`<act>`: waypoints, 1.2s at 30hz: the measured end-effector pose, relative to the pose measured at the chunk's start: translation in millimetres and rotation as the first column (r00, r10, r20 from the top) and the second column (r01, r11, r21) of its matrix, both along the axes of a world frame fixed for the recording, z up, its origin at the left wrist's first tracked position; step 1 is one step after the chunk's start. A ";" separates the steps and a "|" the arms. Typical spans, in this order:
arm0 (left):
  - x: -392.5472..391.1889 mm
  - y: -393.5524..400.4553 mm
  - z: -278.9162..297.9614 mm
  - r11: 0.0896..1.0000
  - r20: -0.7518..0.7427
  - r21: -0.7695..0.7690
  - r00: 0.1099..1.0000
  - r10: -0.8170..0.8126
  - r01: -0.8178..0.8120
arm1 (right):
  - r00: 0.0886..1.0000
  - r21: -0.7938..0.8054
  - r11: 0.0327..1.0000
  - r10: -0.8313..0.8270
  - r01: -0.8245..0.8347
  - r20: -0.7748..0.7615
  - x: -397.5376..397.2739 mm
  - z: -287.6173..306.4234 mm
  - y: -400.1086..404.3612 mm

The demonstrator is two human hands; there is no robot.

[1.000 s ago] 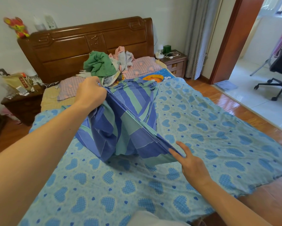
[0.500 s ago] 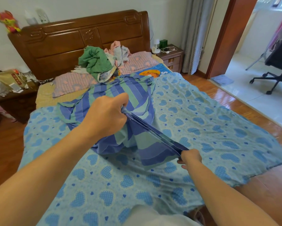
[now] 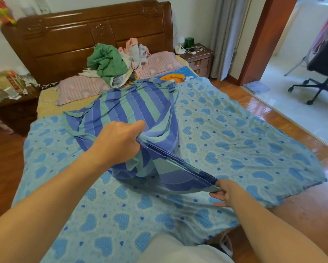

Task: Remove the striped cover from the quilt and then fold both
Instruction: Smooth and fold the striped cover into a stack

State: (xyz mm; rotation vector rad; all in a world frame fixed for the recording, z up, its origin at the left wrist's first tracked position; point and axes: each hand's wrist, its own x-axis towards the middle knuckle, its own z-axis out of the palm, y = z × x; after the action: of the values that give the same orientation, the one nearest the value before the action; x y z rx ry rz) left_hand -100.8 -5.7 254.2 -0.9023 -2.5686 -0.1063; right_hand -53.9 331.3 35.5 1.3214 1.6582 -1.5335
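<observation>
Setting: a home bedroom. Evidence — a bed with a carved wooden headboard [image 3: 95,33], pillows [image 3: 79,88] and a heap of loose clothes [image 3: 110,63] at its head, wooden nightstands on both sides [image 3: 197,57], one carrying a small lamp [image 3: 180,45] and cables. Grey curtain [image 3: 225,35], wood floor [image 3: 254,114]. Open doorway gives onto a tiled room with an office chair [image 3: 322,63] — lived-in, domestic.

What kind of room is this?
A home bedroom, most likely: a bed with a carved wooden headboard, pillows, and a nightstand beside it.
</observation>
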 end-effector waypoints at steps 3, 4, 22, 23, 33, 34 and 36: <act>0.0 -5.0 -1.7 1.000 0.018 -0.023 1.000 0.002 -0.002 | 0.999 0.087 0.996 0.027 -0.024 -0.035 4.7 -6.2 6.3; 0.4 -6.0 -2.2 1.000 0.023 -0.025 1.000 -0.002 0.002 | 0.998 0.141 0.990 0.041 -0.033 -0.055 6.2 -7.6 8.0; 2.3 -15.2 -10.2 0.975 0.162 -0.170 0.980 -0.115 0.142 | 0.996 0.013 0.996 -0.085 0.086 -0.040 23.9 -10.5 40.8; 3.2 -20.0 -12.8 0.965 0.190 -0.221 0.977 -0.100 0.141 | 0.987 -0.018 0.989 -0.150 0.150 -0.048 24.0 -5.9 50.5; 73.2 2.0 -113.5 0.923 0.781 -0.359 0.587 0.215 0.139 | 0.877 0.211 0.915 -0.233 0.344 -0.421 -46.6 41.9 79.2; 82.3 2.7 -120.9 0.959 0.834 -0.265 0.523 0.177 0.099 | 0.878 0.187 0.932 -0.207 0.312 -0.432 -51.6 41.6 80.3; 91.7 -4.7 -130.0 0.990 0.897 -0.056 0.430 0.106 -0.127 | 0.871 0.263 0.891 -0.234 0.370 -0.431 -55.2 52.4 93.6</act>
State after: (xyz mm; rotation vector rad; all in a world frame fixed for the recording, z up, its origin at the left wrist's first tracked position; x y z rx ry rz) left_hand -9.1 -10.4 124.2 -0.7456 -3.6075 -0.7864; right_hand -109.1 424.9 87.9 1.5998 2.1180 -1.8522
